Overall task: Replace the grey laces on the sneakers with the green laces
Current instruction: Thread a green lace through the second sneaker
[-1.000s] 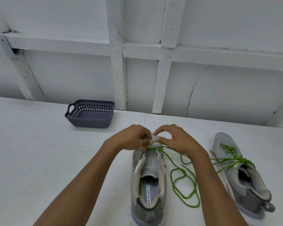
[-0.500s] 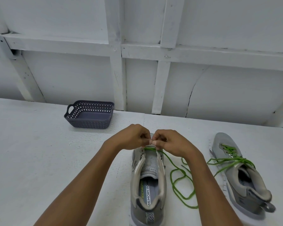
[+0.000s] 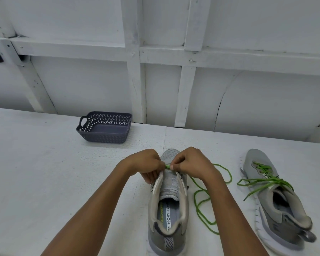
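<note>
A white table point(image 3: 44, 182) is carrying everything. Two grey sneakers are lying on it, heels toward the person: the middle sneaker point(image 3: 169, 209) is sitting under the hands, and the right sneaker point(image 3: 277, 204), well apart from it, is already wearing a laced green cord point(image 3: 262, 180). A dark basket point(image 3: 104, 127) is sitting far back on the left.

The left hand point(image 3: 146, 164) and right hand point(image 3: 191, 162) are meeting over the front eyelets of the middle sneaker, fingers curled. Both seem to be pinching the green lace point(image 3: 201, 206), with a short stretch showing between them; the rest is trailing in loose loops on the table just beside the shoe.

The lace is looking light, soft and floppy, so it is likely pushing badly and pulling well. Gripping it right at the stiff tip is probably working best, while the other hand is steadying the eyelet edge.
</note>
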{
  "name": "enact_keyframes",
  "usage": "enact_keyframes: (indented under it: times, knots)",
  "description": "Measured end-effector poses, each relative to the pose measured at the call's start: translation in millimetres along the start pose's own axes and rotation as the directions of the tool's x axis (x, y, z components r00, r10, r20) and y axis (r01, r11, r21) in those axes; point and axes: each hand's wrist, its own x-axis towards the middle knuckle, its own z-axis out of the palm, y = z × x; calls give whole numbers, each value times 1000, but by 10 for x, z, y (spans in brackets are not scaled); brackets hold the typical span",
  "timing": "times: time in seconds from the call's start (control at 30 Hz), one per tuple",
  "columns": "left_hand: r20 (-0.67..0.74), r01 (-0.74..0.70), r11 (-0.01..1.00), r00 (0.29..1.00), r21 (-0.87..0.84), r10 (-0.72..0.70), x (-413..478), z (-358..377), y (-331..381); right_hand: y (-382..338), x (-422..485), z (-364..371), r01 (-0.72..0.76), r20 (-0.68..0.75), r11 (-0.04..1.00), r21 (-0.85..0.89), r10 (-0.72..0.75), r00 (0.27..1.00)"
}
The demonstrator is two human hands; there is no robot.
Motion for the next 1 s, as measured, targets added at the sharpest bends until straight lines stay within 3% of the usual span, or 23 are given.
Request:
enact_keyframes:
  times: [0.13, 0.5, 0.7, 1.0]
  knots:
    - [18, -7, 991, 1000, -137, 9, 5, -21, -74, -57, 3, 27, -3, 11, 1000, -16, 4, 1000]
    - [34, -21, 976, 999, -216, 29, 12, -26, -118, -40, 22, 291, 13, -110, 998, -57, -19, 994]
    - [29, -23, 973, 999, -230, 31, -16, -33, -140, 21, 29, 347, 34, -142, 999, 2, -33, 989]
    - [-62, -135, 986, 990, -97, 129, -20, -3, -260, 49, 13, 298, 46, -103, 999, 26, -43, 994]
